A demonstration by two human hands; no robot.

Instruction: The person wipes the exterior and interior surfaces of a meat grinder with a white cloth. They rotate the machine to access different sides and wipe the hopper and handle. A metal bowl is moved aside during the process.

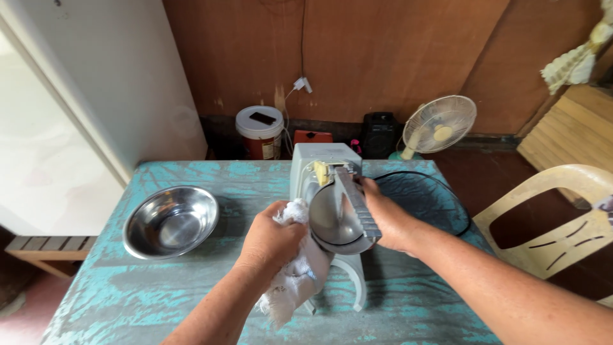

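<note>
Closest to me, my left hand (271, 239) is bunched tight around a white cloth (295, 275), its grip closed on the wad, with the loose tail hanging down toward the surface (159, 300). I press the cloth against the left face of the round metal blade (335, 217) on the pale grey slicing machine (325, 172), which stands upright near the middle of the surface; held that way, the cloth reaches the blade face while my fingers stay off the edge, as I judge it.

Further left, well apart from the machine, a steel bowl (171, 222) sits open and out of the way.

On the right side of the machine, my right hand (386, 217) wraps the ribbed grey guard (359, 204) beside the blade, grip closed on it, seemingly to steady the part against the wiping pressure. A black cord (447, 191) loops across the surface behind that hand. Beyond the surface's right edge stands a cream plastic chair (562, 217), and on the floor behind sit a lidded bucket (260, 131) and a small fan (439, 124).
</note>
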